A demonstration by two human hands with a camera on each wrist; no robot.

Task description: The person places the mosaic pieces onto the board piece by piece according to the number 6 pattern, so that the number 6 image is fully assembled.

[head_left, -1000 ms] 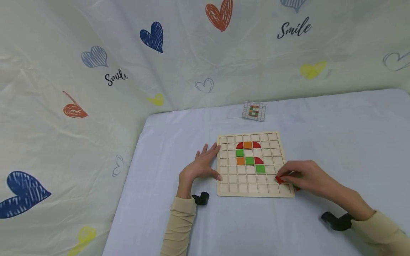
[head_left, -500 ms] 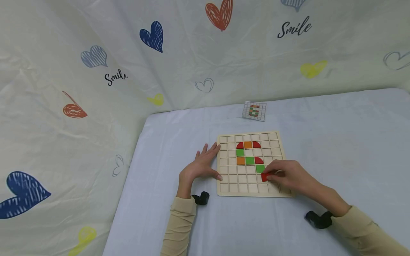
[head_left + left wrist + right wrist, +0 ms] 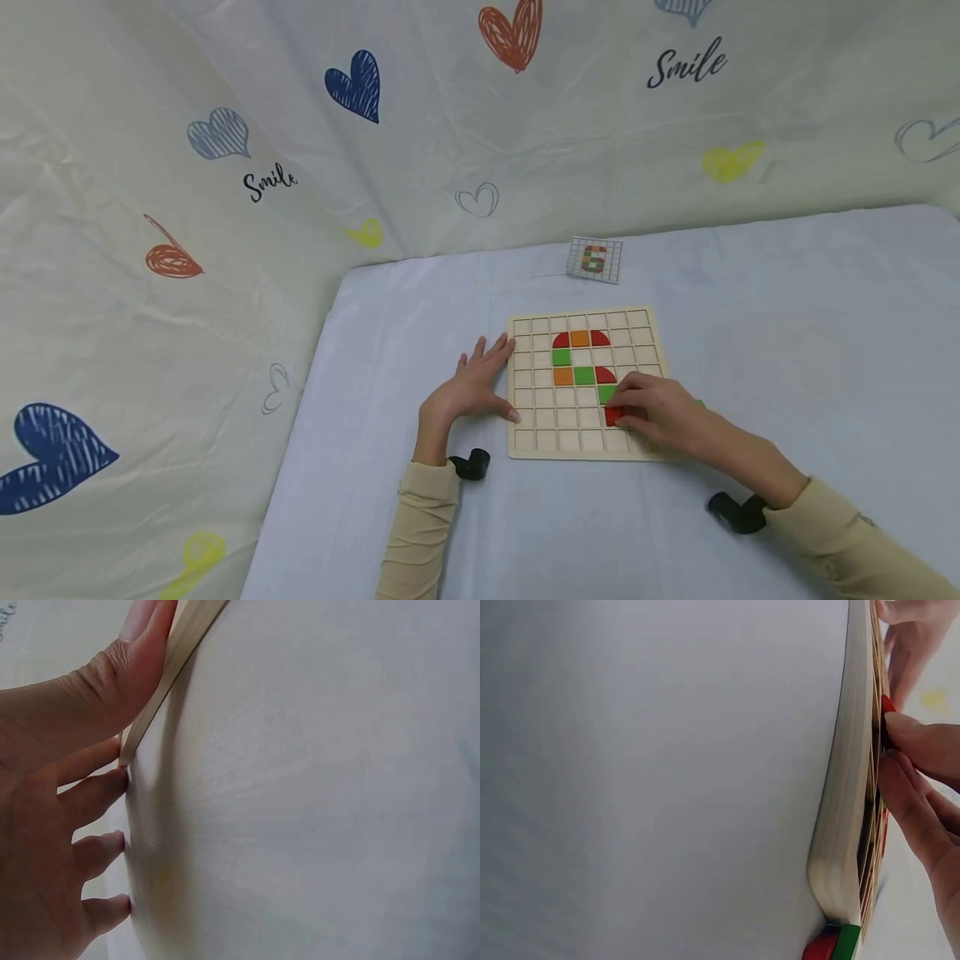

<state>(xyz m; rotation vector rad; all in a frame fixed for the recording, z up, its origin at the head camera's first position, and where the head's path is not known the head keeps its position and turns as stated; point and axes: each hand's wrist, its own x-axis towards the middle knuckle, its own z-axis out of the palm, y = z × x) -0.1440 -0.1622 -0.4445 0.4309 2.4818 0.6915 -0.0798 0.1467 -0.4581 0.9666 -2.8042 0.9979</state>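
Observation:
A wooden grid board [image 3: 540, 446] lies flat on the white cloth. Red, orange and green tiles fill part of its squares in a curved pattern. My right hand [image 3: 663, 410] pinches a red tile [image 3: 612, 416] between thumb and fingers, right at the square below a green tile [image 3: 607, 394]. In the right wrist view the thumb and fingertips hold that red piece at the board's surface. My left hand [image 3: 474, 389] is spread along the board's left edge, its thumb and a fingertip touching the frame. The left wrist view shows the thumb over the wooden edge [image 3: 184, 649], other fingertips on the cloth.
A small pattern card [image 3: 594, 260] with a similar coloured figure on a grid lies behind the board. Loose red [image 3: 821, 946] and green [image 3: 846, 943] pieces sit by the board's right edge, mostly hidden by my right arm. A heart-printed cloth hangs behind the table.
My right hand has carried the red tile leftward from the board's right side to the square under the green tile. My left hand has stayed in place.

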